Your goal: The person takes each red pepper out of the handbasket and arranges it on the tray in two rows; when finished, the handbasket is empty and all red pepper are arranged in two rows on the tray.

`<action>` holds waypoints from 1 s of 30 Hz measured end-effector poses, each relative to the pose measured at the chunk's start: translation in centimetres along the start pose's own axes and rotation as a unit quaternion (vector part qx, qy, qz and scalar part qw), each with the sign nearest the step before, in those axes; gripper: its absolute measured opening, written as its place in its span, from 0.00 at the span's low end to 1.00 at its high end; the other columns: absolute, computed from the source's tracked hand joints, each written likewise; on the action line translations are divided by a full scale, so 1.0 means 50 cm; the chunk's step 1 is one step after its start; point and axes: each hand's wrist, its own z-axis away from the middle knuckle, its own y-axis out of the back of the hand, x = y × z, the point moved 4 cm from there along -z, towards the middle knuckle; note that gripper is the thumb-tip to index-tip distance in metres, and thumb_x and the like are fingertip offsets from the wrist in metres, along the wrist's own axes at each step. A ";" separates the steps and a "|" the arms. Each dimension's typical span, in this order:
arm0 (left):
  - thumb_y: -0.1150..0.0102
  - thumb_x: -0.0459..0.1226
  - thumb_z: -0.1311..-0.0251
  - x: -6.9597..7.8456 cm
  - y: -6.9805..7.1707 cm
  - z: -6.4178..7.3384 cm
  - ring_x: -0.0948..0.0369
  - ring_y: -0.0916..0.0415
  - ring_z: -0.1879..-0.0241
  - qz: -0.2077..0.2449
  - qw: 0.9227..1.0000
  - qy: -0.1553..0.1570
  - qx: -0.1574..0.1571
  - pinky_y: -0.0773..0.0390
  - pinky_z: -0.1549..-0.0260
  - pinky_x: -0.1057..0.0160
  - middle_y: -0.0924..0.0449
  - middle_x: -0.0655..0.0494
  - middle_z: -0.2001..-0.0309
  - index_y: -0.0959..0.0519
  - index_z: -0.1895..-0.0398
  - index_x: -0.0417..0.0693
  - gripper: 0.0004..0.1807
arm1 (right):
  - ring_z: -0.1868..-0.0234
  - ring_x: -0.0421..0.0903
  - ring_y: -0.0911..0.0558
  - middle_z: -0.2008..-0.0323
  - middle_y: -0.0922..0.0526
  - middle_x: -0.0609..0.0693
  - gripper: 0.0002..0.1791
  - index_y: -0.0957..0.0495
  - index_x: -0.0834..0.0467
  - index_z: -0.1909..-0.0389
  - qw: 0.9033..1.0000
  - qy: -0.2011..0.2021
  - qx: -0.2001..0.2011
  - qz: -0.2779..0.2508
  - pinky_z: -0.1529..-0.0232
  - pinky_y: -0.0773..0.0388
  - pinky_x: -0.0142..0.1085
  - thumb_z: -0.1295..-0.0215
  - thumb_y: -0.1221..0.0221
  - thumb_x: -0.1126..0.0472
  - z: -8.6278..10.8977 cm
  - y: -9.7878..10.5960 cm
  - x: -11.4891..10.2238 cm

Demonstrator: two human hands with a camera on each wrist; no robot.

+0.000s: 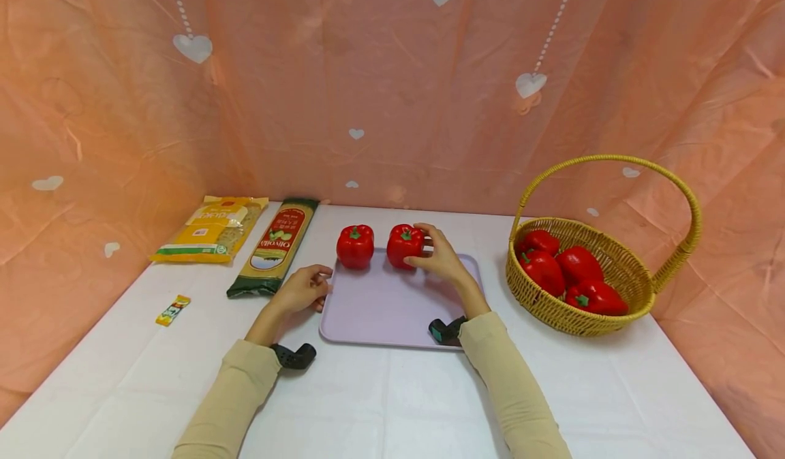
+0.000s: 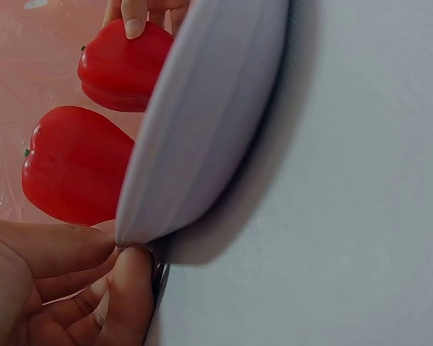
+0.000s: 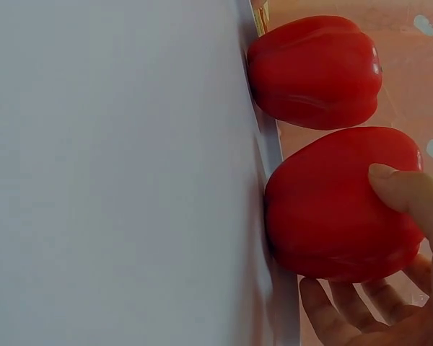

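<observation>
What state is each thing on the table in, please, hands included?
Tray: lying right side up
Left pepper: upright at the tray's far edge, untouched
Right pepper: upright at that edge, held by the right hand
Left hand: pinching the tray's rim
Basket: upright, handle raised, four peppers visible inside
Yellow bag: lying flat, seal unclear
Green-ended packet: lying flat, seal unclear
Small sachet: lying flat, seal unclear

The white tabletop (image 1: 380, 404) carries a yellow bag (image 1: 205, 233) at its back left corner, a long green-ended packet (image 1: 279, 246) just beside that, a small sachet (image 1: 173, 310) near the left edge, a lilac tray (image 1: 380, 312) centrally, and a wicker basket (image 1: 540, 307) near the right edge.
</observation>
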 end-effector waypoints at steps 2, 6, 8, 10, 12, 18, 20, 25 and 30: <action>0.55 0.25 0.39 0.000 0.001 -0.001 0.61 0.31 0.79 0.002 1.000 0.004 0.000 0.22 0.80 0.67 0.32 0.48 0.70 0.35 0.43 0.27 0.20 | 0.44 0.61 0.31 0.41 0.37 0.65 0.41 0.42 0.65 0.35 1.000 0.006 0.003 0.003 0.45 0.27 0.48 0.51 0.34 0.71 -0.003 -0.001 0.005; 0.53 0.25 0.39 0.000 0.001 -0.001 0.62 0.31 0.80 0.000 1.000 0.001 -0.001 0.23 0.81 0.67 0.32 0.48 0.71 0.35 0.44 0.27 0.20 | 0.44 0.62 0.31 0.42 0.38 0.66 0.42 0.43 0.65 0.35 1.000 0.015 0.004 0.002 0.45 0.27 0.49 0.51 0.34 0.72 -0.003 -0.003 0.006; 0.52 0.25 0.39 0.000 0.001 -0.001 0.62 0.31 0.80 0.000 1.000 0.001 -0.001 0.23 0.81 0.67 0.32 0.48 0.71 0.35 0.44 0.27 0.20 | 0.43 0.61 0.31 0.41 0.38 0.66 0.43 0.44 0.64 0.34 1.000 0.011 0.003 0.006 0.44 0.28 0.48 0.51 0.34 0.71 -0.001 -0.003 0.004; 0.52 0.26 0.39 0.000 0.001 -0.001 0.62 0.31 0.80 -0.002 1.000 0.001 -0.002 0.22 0.81 0.67 0.32 0.48 0.70 0.35 0.43 0.27 0.20 | 0.42 0.61 0.32 0.41 0.39 0.66 0.44 0.45 0.64 0.33 1.000 0.004 0.000 0.007 0.43 0.28 0.48 0.51 0.34 0.71 0.002 -0.002 -0.003; 0.51 0.26 0.39 -0.001 0.002 -0.001 0.62 0.31 0.80 0.001 1.000 0.006 0.000 0.22 0.81 0.67 0.31 0.49 0.70 0.35 0.43 0.28 0.20 | 0.42 0.63 0.32 0.40 0.39 0.67 0.44 0.45 0.65 0.33 1.000 0.002 -0.001 0.003 0.43 0.29 0.50 0.51 0.34 0.71 0.009 0.000 -0.017; 0.51 0.26 0.39 0.002 0.002 0.000 0.62 0.30 0.80 -0.004 1.000 -0.004 0.000 0.22 0.81 0.67 0.31 0.48 0.70 0.35 0.44 0.27 0.20 | 0.42 0.65 0.33 0.41 0.39 0.70 0.43 0.45 0.67 0.34 1.000 0.009 -0.002 -0.013 0.45 0.29 0.54 0.51 0.35 0.73 0.031 0.008 -0.062; 0.52 0.26 0.39 0.002 0.002 0.000 0.62 0.30 0.80 -0.005 1.000 -0.007 -0.001 0.22 0.81 0.67 0.31 0.48 0.70 0.35 0.44 0.27 0.20 | 0.41 0.65 0.34 0.41 0.40 0.71 0.42 0.45 0.66 0.34 1.000 0.010 0.001 -0.016 0.44 0.30 0.54 0.50 0.36 0.73 0.036 0.013 -0.068; 0.53 0.25 0.39 0.002 0.000 0.000 0.62 0.30 0.80 0.001 1.000 -0.006 -0.005 0.22 0.81 0.67 0.31 0.48 0.70 0.35 0.44 0.26 0.20 | 0.40 0.67 0.36 0.40 0.40 0.71 0.42 0.45 0.66 0.34 0.999 0.019 0.013 -0.025 0.42 0.34 0.57 0.49 0.36 0.73 0.045 0.032 -0.080; 0.55 0.25 0.39 0.002 0.000 0.001 0.62 0.31 0.80 0.004 1.000 0.003 -0.005 0.23 0.80 0.68 0.32 0.48 0.71 0.35 0.43 0.26 0.20 | 0.40 0.65 0.35 0.40 0.39 0.68 0.40 0.44 0.65 0.34 0.998 0.041 0.031 -0.026 0.40 0.37 0.58 0.48 0.36 0.71 0.053 0.061 -0.098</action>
